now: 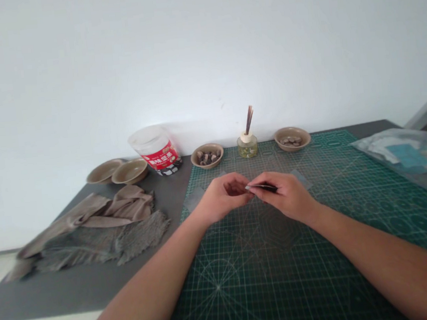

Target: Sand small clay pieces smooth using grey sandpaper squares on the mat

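Observation:
Above the green cutting mat (238,258), my two hands meet at the fingertips. My right hand (286,193) is closed on a thin, flat, dark piece (265,187) with a pale edge, seen nearly edge-on; its exact kind cannot be made out. My left hand (226,194) has its fingers curled and its thumb and fingertips pinched at the left end of that piece. What lies between the left fingertips is too small to tell. Clear plastic pieces lie on the mat beside the hands, one (194,200) at the left and another (301,178) behind the right hand.
Along the wall stand a bowl of brownish lumps (207,156), a reed diffuser (247,145) and a bowl of flat round pieces (292,139). A red-labelled jar (157,153), more bowls (129,172) and crumpled cloths (103,228) are left. A plastic bag (405,154) lies right.

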Demonstrator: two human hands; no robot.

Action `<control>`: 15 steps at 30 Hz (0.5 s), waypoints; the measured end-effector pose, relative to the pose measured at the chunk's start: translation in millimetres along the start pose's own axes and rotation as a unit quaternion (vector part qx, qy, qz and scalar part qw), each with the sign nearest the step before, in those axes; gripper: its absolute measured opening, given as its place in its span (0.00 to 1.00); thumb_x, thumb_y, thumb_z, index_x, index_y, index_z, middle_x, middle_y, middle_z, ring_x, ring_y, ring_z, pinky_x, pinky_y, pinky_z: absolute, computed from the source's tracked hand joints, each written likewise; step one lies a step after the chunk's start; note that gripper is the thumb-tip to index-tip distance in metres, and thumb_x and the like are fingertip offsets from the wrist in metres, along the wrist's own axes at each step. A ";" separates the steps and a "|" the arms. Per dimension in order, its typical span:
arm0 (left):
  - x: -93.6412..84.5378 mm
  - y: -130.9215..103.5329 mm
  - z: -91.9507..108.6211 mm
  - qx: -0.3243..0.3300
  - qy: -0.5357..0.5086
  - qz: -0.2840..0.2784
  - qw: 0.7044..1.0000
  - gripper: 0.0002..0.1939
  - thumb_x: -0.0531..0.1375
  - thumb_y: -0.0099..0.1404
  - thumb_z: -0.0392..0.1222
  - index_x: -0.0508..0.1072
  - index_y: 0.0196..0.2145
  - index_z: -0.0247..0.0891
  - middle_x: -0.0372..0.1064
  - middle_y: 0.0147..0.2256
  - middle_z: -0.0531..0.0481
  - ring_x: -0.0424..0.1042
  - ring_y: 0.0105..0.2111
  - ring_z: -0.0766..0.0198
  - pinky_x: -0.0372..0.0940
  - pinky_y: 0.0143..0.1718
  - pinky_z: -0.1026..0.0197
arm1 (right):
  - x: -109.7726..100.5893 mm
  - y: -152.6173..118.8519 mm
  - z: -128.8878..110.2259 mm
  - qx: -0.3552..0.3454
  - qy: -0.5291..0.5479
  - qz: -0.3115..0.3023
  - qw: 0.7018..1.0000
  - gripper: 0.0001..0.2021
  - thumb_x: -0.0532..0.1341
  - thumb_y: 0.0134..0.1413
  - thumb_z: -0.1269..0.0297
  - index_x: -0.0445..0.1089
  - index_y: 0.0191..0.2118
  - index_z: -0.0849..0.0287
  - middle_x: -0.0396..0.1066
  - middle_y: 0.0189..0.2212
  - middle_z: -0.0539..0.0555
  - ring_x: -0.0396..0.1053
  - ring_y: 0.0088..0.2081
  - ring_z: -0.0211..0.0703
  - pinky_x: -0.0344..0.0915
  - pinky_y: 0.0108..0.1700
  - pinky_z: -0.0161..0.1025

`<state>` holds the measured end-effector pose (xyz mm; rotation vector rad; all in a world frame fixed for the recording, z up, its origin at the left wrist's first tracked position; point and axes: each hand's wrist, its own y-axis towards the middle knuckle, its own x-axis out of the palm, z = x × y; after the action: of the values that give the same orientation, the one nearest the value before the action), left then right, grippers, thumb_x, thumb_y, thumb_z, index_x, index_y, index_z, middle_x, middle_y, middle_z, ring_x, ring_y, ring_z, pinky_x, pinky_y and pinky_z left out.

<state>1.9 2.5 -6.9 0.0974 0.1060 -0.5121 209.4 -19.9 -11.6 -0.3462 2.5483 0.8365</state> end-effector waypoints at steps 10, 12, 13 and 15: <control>0.8 -1.6 3.3 -0.010 -0.005 -0.015 1.000 0.15 0.73 0.54 0.40 0.74 0.36 0.34 0.75 0.27 0.51 0.73 0.26 0.67 0.68 0.29 0.64 | -1.7 -1.0 0.5 0.060 0.064 -0.027 0.996 0.07 0.63 0.63 0.59 0.76 0.43 0.52 0.78 0.34 0.49 0.74 0.28 0.38 0.69 0.32 0.34; 0.6 -2.0 4.2 0.000 -0.006 -0.011 1.000 0.15 0.73 0.53 0.40 0.75 0.36 0.34 0.76 0.29 0.50 0.74 0.29 0.66 0.69 0.32 0.64 | -2.4 -1.2 0.5 0.075 0.075 -0.031 0.994 0.08 0.63 0.64 0.58 0.76 0.44 0.53 0.78 0.32 0.49 0.72 0.25 0.37 0.68 0.29 0.34; 0.4 -2.1 4.2 -0.001 -0.005 -0.009 1.000 0.15 0.73 0.54 0.40 0.75 0.36 0.34 0.76 0.29 0.50 0.74 0.28 0.66 0.69 0.32 0.64 | -2.6 -1.3 0.4 0.072 0.065 -0.023 0.995 0.08 0.63 0.64 0.58 0.76 0.44 0.53 0.78 0.32 0.49 0.72 0.25 0.37 0.68 0.29 0.34; 0.2 -2.0 4.1 -0.008 0.001 -0.002 1.000 0.15 0.72 0.55 0.41 0.75 0.36 0.34 0.75 0.27 0.51 0.73 0.26 0.67 0.68 0.29 0.64 | -2.6 -1.1 -0.2 0.057 0.032 -0.001 0.998 0.07 0.63 0.63 0.60 0.77 0.43 0.52 0.78 0.33 0.49 0.73 0.27 0.37 0.68 0.30 0.34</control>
<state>1.3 0.1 -3.0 0.0818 0.1113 -0.5147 212.0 -20.6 -10.7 -0.3434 2.6406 0.6865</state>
